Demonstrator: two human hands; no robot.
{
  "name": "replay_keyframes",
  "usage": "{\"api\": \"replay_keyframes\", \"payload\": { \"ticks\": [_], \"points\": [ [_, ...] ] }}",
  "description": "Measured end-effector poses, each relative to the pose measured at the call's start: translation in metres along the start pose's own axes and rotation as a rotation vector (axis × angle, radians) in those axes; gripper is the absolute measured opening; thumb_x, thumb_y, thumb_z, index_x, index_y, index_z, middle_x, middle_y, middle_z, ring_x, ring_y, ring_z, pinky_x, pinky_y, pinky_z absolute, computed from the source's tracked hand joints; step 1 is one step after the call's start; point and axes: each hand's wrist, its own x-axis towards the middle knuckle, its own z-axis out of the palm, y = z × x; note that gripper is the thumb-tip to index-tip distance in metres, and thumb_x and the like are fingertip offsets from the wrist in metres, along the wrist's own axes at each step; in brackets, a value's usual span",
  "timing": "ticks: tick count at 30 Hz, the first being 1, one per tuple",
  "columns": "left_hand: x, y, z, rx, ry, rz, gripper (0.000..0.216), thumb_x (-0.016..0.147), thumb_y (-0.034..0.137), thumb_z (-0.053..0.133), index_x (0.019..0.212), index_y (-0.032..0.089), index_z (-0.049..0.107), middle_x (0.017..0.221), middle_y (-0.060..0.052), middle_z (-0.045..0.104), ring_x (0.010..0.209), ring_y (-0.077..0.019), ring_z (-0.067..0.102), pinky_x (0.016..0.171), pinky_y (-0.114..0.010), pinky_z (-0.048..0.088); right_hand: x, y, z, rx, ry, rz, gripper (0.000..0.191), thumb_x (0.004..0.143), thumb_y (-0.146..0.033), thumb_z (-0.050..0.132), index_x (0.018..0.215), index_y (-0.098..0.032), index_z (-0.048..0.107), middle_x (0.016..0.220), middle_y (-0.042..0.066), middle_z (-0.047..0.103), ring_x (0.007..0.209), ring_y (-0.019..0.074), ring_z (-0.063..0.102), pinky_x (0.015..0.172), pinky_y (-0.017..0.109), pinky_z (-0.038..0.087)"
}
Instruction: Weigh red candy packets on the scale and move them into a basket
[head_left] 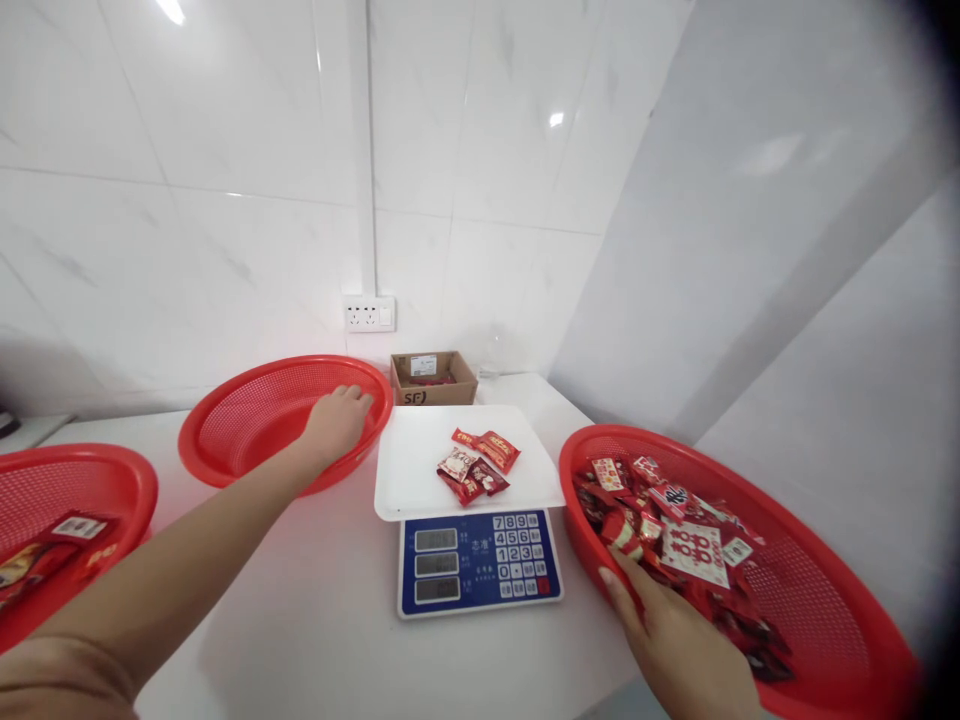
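Observation:
My left hand (339, 424) is over the right side of an oval red plastic basket (247, 395) at the back left. Its fingers are curled, and their tips are hidden, so anything inside them does not show. At the right, my right hand (675, 635) grips the near rim of another red basket (817, 590), with the rim between thumb and fingers. Red and white candy packets (694, 550) are heaped in that basket. Between my hands stands a digital scale (480, 565); several small red candy packets (480, 468) lie on its white pan (405, 460).
A third red basket (127, 470) at the left edge holds larger red packages (52, 555). Behind the scale is a small open cardboard box (435, 385) with red items inside. A wall socket (370, 315) is above the white table (300, 620).

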Motion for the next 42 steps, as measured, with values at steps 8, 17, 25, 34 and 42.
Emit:
{"api": "replay_keyframes", "payload": {
  "ticks": [8, 17, 25, 34, 42],
  "points": [
    [-0.008, 0.045, 0.008, -0.232, -0.07, 0.267, 0.035, 0.091, 0.034, 0.039, 0.117, 0.018, 0.056, 0.123, -0.01, 0.056, 0.116, -0.0232, 0.047, 0.098, -0.036, 0.037, 0.0, 0.002, 0.003, -0.025, 0.028, -0.007, 0.053, 0.09, -0.051, 0.022, 0.126, -0.03, 0.054, 0.111, 0.007, 0.067, 0.087, 0.0239, 0.068, 0.063, 0.034, 0.054],
    [-0.009, 0.104, 0.026, -0.476, -0.224, 0.531, 0.038, 0.076, 0.041, 0.063, 0.11, 0.024, 0.061, 0.119, -0.008, 0.057, 0.11, -0.0261, 0.052, 0.088, -0.035, 0.042, 0.0, 0.001, 0.001, -0.006, 0.071, -0.029, 0.049, 0.089, -0.049, 0.026, 0.122, -0.031, 0.058, 0.105, 0.006, 0.07, 0.08, 0.0211, 0.068, 0.063, 0.031, 0.054],
    [-0.005, 0.077, 0.019, -0.499, -0.089, 0.316, 0.008, 0.082, 0.019, 0.048, 0.08, 0.019, 0.056, 0.089, -0.003, 0.061, 0.082, -0.0156, 0.058, 0.071, -0.026, 0.046, -0.002, -0.003, -0.002, -0.013, 0.02, 0.006, 0.052, 0.09, -0.048, 0.022, 0.126, -0.029, 0.055, 0.113, 0.007, 0.066, 0.087, 0.0234, 0.067, 0.067, 0.035, 0.055],
    [-0.006, 0.007, 0.004, -0.268, 0.067, 0.123, 0.028, 0.085, 0.015, 0.035, 0.096, 0.016, 0.06, 0.112, -0.016, 0.057, 0.114, -0.0321, 0.046, 0.094, -0.05, 0.036, -0.003, -0.003, 0.0, -0.022, 0.06, -0.003, 0.052, 0.089, -0.05, 0.024, 0.123, -0.029, 0.058, 0.109, 0.006, 0.068, 0.084, 0.0241, 0.068, 0.065, 0.036, 0.055],
    [-0.02, 0.055, 0.015, -0.288, -0.176, 0.524, 0.04, 0.089, 0.025, 0.042, 0.128, 0.027, 0.046, 0.138, 0.0, 0.047, 0.136, -0.0202, 0.025, 0.108, -0.037, 0.026, -0.002, -0.004, -0.004, -0.041, 0.017, 0.001, 0.052, 0.09, -0.048, 0.024, 0.125, -0.028, 0.056, 0.113, 0.007, 0.066, 0.087, 0.0243, 0.067, 0.066, 0.034, 0.055]
  ]
}}
